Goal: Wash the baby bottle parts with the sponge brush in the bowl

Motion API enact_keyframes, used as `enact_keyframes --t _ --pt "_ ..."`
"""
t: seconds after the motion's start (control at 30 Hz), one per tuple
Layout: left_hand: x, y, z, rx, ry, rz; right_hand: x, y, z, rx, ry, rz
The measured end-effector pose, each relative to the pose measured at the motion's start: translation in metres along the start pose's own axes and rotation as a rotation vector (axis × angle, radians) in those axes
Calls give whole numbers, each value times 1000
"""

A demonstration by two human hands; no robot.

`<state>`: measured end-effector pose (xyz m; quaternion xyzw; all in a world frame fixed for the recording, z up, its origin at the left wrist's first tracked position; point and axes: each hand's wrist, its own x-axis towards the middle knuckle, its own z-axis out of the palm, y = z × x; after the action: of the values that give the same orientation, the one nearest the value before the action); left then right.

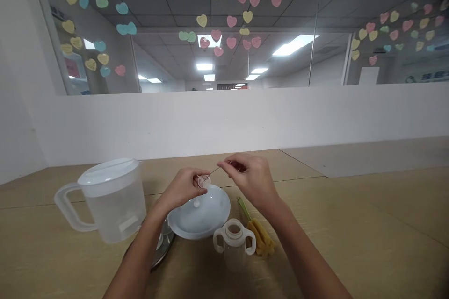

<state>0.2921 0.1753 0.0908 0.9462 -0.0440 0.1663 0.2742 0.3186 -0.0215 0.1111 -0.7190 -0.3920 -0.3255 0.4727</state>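
Over the white bowl (199, 217), my left hand (183, 186) pinches a small translucent round bottle part (204, 181) by its edge. My right hand (249, 178) is closed on a thin rod (214, 171), perhaps a fine cleaning brush, whose far end reaches into that part. A small pale piece (196, 203) shows in the bowl. In front of the bowl stands an uncapped clear baby bottle (234, 243) with two side handles. A yellow sponge brush (260, 238) with a green handle (244, 208) lies to its right, beside my right forearm.
A large lidded plastic pitcher (114, 201), partly filled with clear liquid, stands at the left. A metal tray (164, 247) with white pieces on it is partly hidden by my left forearm. Behind the wooden table (351, 224) rises a white wall (224, 121) with windows.
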Motion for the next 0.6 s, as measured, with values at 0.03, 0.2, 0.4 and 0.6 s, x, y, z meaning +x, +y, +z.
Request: enact_keyframes --t 0.03,0.2,0.4,0.6 --pt "-1 2 0 -10 -4 9 -1 0 4 17 5 -25" --pt "-2 8 -2 -29 -20 -30 -5 6 19 15 46 -93" --pt "-1 7 1 -41 -41 -18 -6 13 25 -32 0 -84" --pt "-4 13 0 -96 -73 6 -9 15 39 10 -84 -17"
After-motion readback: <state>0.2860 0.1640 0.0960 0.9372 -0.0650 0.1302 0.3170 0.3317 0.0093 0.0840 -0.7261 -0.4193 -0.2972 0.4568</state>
